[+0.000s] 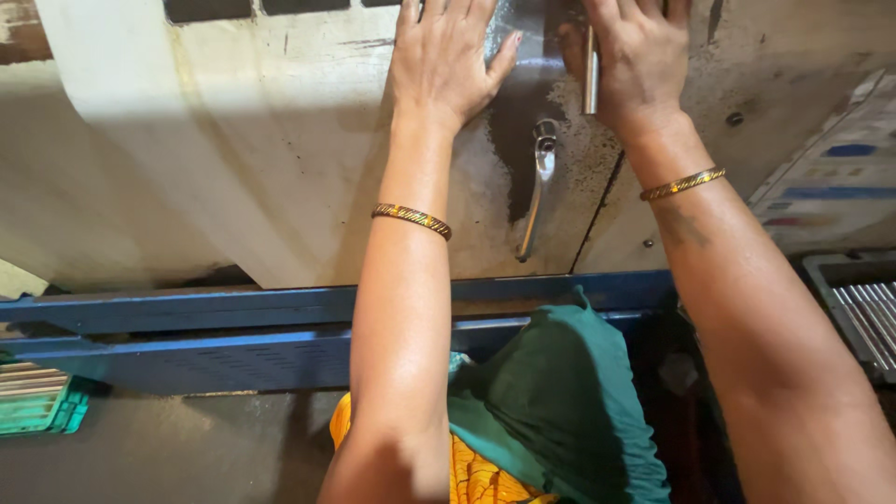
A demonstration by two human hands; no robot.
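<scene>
Right grip closed on steel rod, left hand flat on machine door, striped label panel at right

A blue steel frame rail runs horizontally below the cream machine panel. A second blue rail sits beneath it. The concrete floor carries a green plastic crate at the left edge.
</scene>
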